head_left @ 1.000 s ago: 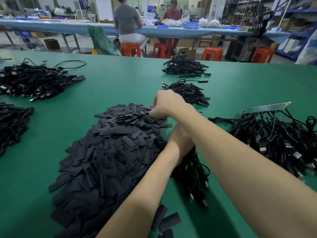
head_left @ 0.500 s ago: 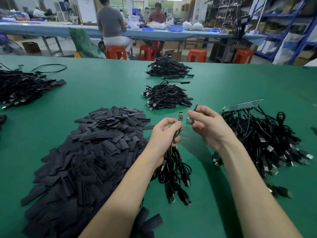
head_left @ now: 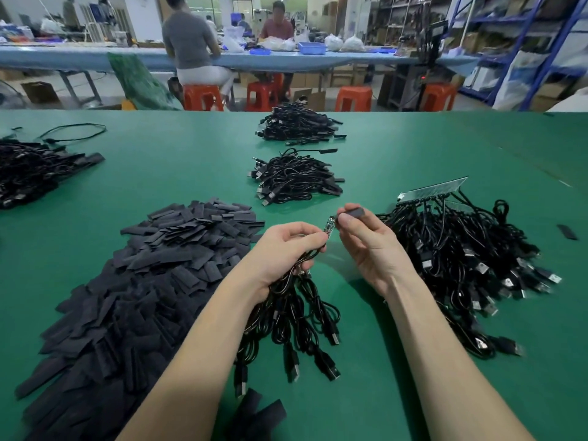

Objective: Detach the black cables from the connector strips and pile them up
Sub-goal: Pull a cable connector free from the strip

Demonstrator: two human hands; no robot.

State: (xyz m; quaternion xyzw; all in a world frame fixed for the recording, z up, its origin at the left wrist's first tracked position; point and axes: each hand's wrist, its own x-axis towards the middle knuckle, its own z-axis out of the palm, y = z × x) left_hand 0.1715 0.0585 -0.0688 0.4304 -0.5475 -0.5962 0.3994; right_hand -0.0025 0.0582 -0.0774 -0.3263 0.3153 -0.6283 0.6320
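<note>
Two heaps of loose black cables already lie far on the green table, while the left hand grasps a bundle of black cables, the right hand pinches perhaps a small black sleeve, and many cables remain on the metal connector strip at right.

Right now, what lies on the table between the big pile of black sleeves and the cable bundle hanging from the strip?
In the head view: the left hand gripping a cable bunch, and the right hand pinching one black sleeve.
</note>
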